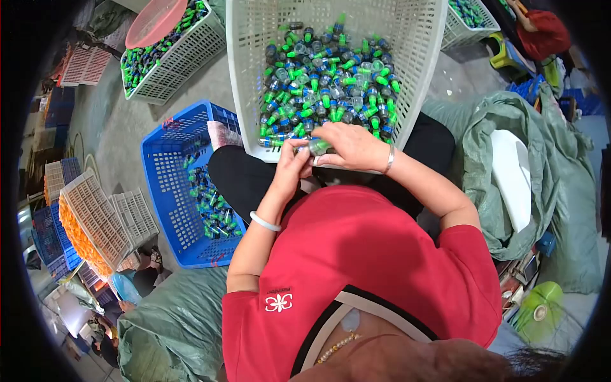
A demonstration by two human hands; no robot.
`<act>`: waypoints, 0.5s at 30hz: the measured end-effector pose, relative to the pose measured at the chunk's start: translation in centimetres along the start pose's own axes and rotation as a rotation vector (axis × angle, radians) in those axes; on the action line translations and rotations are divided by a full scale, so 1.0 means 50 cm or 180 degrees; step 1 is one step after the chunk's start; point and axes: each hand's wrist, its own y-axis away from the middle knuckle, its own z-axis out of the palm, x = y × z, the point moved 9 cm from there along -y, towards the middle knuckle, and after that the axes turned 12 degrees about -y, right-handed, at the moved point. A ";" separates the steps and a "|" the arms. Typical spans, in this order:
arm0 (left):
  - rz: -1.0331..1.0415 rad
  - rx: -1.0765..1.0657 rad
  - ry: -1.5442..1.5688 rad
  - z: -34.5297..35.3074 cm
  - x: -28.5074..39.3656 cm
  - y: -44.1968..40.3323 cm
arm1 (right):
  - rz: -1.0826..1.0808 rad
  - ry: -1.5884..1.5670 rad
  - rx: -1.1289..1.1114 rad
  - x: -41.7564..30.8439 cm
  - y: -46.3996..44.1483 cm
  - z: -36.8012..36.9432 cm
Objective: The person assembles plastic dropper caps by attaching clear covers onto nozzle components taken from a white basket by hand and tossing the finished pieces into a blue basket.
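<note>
Over the near rim of a white plastic basket (238,83), my two hands meet at one small clear-and-green plastic piece (318,147). Its exact kind is partly hidden by my fingers. My right hand (356,148), with a silver bangle at the wrist, is closed around it from the right. From the left, the bent fingers of my left hand (293,167) pinch at its near end; a pale bangle circles that forearm. Inside the basket lies a heap of small clear, blue and bright green plastic pieces (324,83), just beyond my fingers.
A blue basket (162,197) with more such pieces stands on the floor at left. Another filled white basket (172,83) with a pink basin (156,22) is at upper left. Green woven sacks (172,325) flank me. A person in red (547,35) is at upper right.
</note>
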 end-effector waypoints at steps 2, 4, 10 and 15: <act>-0.0125 -0.0394 0.1007 0.010 -0.005 -0.001 | -0.0859 0.0424 0.0066 -0.051 0.005 0.000; -0.0208 -0.0561 0.1529 0.019 -0.008 -0.003 | -0.0579 0.0324 0.0022 -0.030 0.007 0.002; 0.1426 0.0132 -0.1266 0.011 0.088 0.016 | 0.1630 -0.2200 -0.0325 0.083 0.034 0.049; 0.1861 0.0238 -0.2418 0.024 0.087 0.029 | 0.1566 -0.1854 0.0024 0.100 0.031 0.033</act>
